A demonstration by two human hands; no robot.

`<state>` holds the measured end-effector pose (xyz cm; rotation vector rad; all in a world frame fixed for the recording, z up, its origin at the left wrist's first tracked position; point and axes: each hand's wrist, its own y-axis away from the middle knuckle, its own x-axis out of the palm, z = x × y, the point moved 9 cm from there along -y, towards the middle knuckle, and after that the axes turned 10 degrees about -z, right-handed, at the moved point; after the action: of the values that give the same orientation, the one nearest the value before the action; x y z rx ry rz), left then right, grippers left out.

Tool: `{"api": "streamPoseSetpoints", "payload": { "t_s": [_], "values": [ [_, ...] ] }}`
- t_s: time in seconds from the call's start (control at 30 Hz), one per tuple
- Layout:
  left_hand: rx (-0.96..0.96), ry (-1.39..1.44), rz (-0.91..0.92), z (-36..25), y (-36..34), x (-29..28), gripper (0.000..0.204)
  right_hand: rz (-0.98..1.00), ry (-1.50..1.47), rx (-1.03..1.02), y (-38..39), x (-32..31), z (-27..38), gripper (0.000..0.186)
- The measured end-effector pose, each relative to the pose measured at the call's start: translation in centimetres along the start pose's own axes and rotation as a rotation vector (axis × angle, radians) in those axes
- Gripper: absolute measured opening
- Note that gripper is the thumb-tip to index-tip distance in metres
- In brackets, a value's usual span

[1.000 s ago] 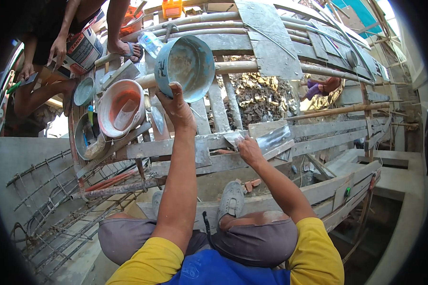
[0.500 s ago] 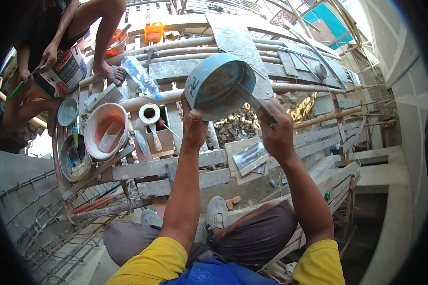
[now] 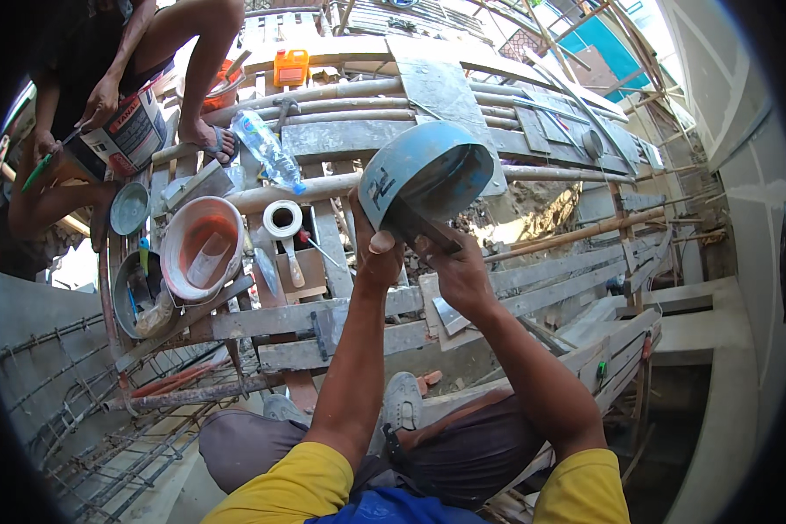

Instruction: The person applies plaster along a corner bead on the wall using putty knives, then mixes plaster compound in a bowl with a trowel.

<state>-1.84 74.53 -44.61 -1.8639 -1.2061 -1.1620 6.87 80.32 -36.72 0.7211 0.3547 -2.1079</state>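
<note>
My left hand (image 3: 375,249) grips a round blue metal container (image 3: 410,166) from its left side and underneath, holding it raised and tipped on its side. My right hand (image 3: 461,275) is closed on a dark flat scraper (image 3: 432,234), whose far end reaches into the container's lower part; exactly where it touches is hidden. Beyond my left wrist lie a white roll (image 3: 281,218), a pale-handled tool (image 3: 292,262) and a red-handled screwdriver (image 3: 306,237) on the planks. A shiny metal plate (image 3: 450,316) lies on a board below my right hand.
At the left are a white bucket (image 3: 173,249), pans with tools (image 3: 129,293) and a co-worker's bare legs and hands (image 3: 196,61). Farther up are a plastic bottle (image 3: 266,148) and orange jug (image 3: 291,68). Rebar (image 3: 61,367) runs lower left; a wall (image 3: 742,218) bounds the right.
My right hand has risen from the metal plate to bring the scraper into the container. My left hand has moved right and tipped the container over, now more steeply, uncovering the white roll.
</note>
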Motion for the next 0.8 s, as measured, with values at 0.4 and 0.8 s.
{"api": "streamPoseSetpoints", "payload": {
  "t_s": [0.4,0.8],
  "values": [
    [-0.010,0.046,-0.048,0.7,-0.8,-1.2,0.117,-0.241,-0.595,-0.017,-1.3,-3.4,-1.0,0.023],
    [-0.064,0.123,-0.040,1.7,-0.8,-1.2,0.116,-0.498,-0.213,-0.225,-2.3,-6.8,-4.3,0.024]
  ]
}}
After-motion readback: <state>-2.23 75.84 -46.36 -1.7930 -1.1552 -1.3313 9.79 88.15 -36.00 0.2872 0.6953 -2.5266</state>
